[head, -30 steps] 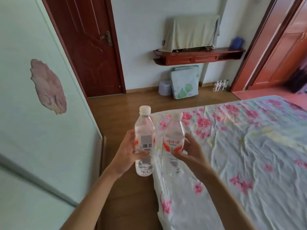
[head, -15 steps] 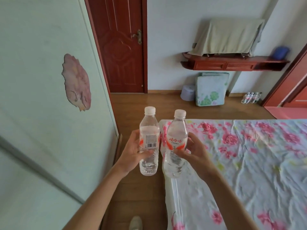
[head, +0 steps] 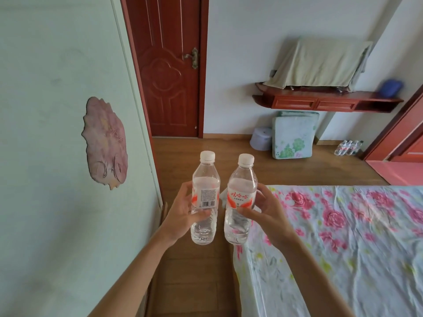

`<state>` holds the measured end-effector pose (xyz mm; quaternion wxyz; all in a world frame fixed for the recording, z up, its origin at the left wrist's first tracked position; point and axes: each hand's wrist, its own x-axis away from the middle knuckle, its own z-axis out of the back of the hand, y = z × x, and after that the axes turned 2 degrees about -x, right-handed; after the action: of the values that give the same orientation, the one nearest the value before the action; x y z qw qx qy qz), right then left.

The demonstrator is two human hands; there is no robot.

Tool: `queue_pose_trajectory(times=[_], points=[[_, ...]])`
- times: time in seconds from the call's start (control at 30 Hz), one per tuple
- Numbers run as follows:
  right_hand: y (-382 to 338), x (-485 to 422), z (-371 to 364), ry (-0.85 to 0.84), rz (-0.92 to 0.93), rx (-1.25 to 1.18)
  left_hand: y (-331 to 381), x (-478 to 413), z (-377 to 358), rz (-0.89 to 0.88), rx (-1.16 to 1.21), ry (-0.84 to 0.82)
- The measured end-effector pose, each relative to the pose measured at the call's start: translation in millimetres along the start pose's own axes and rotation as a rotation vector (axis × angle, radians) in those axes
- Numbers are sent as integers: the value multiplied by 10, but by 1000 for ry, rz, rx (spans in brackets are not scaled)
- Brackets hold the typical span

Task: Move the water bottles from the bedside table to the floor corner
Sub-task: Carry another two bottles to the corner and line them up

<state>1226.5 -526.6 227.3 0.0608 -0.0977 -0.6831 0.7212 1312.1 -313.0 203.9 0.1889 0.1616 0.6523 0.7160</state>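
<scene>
right bottle (head: 241,197) label reads 娃哈哈 in red, left bottle (head: 206,191) label w/ barcode, fine print unreadable

Head-worn camera looks forward and down, close over both forearms.

Bare floor (head: 194,271) runs between wall (head: 57,202) and bed (head: 343,248).

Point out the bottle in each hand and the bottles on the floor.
left-hand bottle (head: 206,193): head view, barcode label.
right-hand bottle (head: 241,198): head view, red-lettered label.
floor bottles (head: 348,148): head view, middle of the cluster.
</scene>
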Motion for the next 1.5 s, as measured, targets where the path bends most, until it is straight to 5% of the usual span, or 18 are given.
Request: queue_pose_trajectory(times=[1.5], points=[[322, -5254, -30, -37, 29, -62, -217, -4869, 1392, -8, 15, 43]])
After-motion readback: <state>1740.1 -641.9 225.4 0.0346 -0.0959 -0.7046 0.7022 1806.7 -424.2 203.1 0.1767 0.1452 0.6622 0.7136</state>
